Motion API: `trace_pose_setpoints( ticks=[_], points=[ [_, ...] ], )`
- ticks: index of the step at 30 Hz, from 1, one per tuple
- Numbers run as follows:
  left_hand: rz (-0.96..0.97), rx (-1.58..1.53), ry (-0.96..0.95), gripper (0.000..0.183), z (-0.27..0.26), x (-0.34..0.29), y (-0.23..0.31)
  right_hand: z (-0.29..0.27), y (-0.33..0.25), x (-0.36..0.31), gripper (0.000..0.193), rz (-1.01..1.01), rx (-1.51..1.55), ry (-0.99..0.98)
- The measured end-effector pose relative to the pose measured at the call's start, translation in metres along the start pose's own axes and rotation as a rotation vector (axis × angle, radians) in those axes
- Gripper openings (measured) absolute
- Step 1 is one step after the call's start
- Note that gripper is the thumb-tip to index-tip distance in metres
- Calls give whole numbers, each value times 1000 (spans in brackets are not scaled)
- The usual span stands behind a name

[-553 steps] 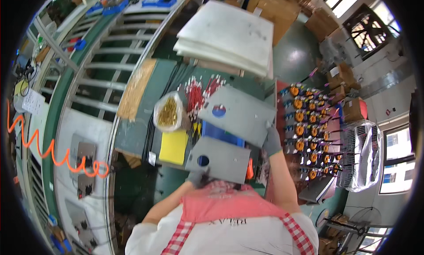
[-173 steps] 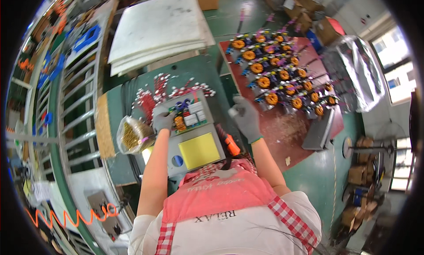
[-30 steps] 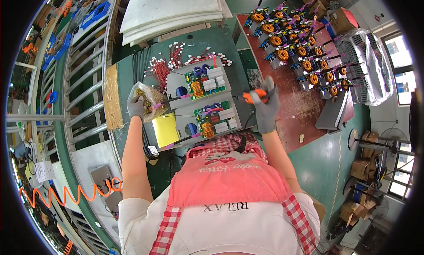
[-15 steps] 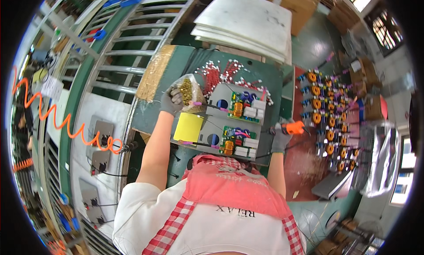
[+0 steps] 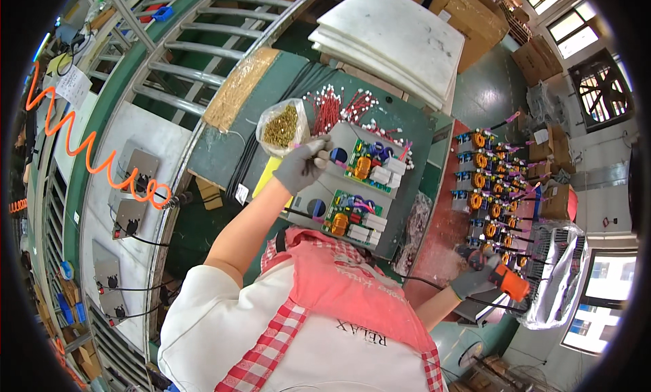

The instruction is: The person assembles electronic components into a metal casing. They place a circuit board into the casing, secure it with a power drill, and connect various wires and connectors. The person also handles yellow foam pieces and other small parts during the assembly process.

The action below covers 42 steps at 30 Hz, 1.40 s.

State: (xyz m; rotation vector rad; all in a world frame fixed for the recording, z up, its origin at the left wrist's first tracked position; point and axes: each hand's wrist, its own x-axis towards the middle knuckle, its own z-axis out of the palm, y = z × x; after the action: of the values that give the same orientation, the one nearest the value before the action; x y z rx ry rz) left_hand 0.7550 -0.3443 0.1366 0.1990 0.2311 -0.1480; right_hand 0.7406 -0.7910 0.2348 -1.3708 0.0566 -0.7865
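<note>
My left hand [image 5: 303,165], in a grey glove, is over the left edge of the grey metal plates [image 5: 344,133]. Its fingers are curled together; whatever may be between them is too small to make out. Just beyond it stands an open clear bag [image 5: 263,135] of small brass-coloured pieces. On the plates sit two green circuit boards, a far one [image 5: 374,163] and a near one [image 5: 354,218], with copper coils and white blocks. Out to the right, my gloved right hand [image 5: 472,281] grips an orange-and-black power screwdriver [image 5: 510,283], beside the red surface.
Red wires with white connectors [image 5: 332,110] lie beyond the plates. A yellow pad [image 5: 268,177] is partly under my left forearm. Rows of coil assemblies [image 5: 478,182] fill the red surface [image 5: 441,239] at right. White boards [image 5: 393,36] are stacked ahead; a roller conveyor [image 5: 196,70] runs at left.
My left hand has left the bag and moved right and nearer, over the plates. My right hand has swung right and nearer with the power screwdriver, away from the plates. The view has turned somewhat.
</note>
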Motion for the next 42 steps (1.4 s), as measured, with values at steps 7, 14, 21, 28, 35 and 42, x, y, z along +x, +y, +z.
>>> trace_pose_setpoints(
  ticks=[7, 14, 21, 28, 35, 42],
  points=[
    [-251, 94, 113, 22, 37, -19, -70, 95, -71, -33, 26, -77, 609, -127],
    [-355, 105, 73, 25, 38, -41, -85, 150, -66, -65, 47, -53, 756, -625],
    [-221, 219, 291, 24, 54, -58, -81, 162, -50, -72, 47, -22, 709, -703],
    [-211, 97, 226, 24, 35, -56, -84, 169, -46, -75, 48, 66, 737, -715],
    [-207, -16, 155, 25, 30, -54, -83, 179, -44, -75, 45, 137, 708, -651],
    [-204, 43, 177, 32, 18, -57, -87, 179, -25, -69, 45, 219, 793, -698]
  ],
)
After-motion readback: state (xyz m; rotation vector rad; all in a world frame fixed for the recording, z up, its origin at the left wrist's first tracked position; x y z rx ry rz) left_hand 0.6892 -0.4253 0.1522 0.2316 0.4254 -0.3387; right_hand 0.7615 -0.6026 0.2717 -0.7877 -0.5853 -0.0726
